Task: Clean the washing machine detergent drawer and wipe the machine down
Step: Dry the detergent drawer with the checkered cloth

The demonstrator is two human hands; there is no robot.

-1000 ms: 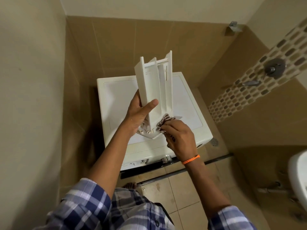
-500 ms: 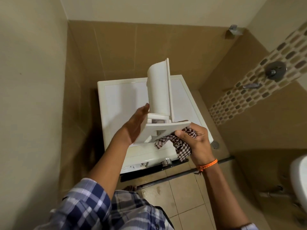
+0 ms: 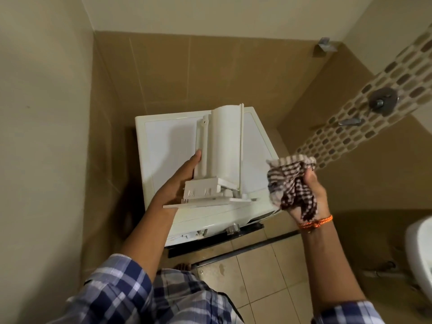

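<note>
Tiled bathroom | left hand [image 3: 184,174] holds drawer [image 3: 222,150] | right hand [image 3: 311,195] grips cloth [image 3: 289,181]

Both arms reach forward — left hand [image 3: 184,174] gripping, right hand [image 3: 311,192] raised, fingers curled.

A white washing machine [image 3: 163,146] stands on the beige tiled floor [image 3: 254,274] in the corner; a bare foot [image 3: 183,267] rests on the tiles just before it.

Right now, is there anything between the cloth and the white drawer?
Nothing is held between them. In the head view the checked cloth and the drawer are apart, with only the washing machine top showing below through the gap.
</note>
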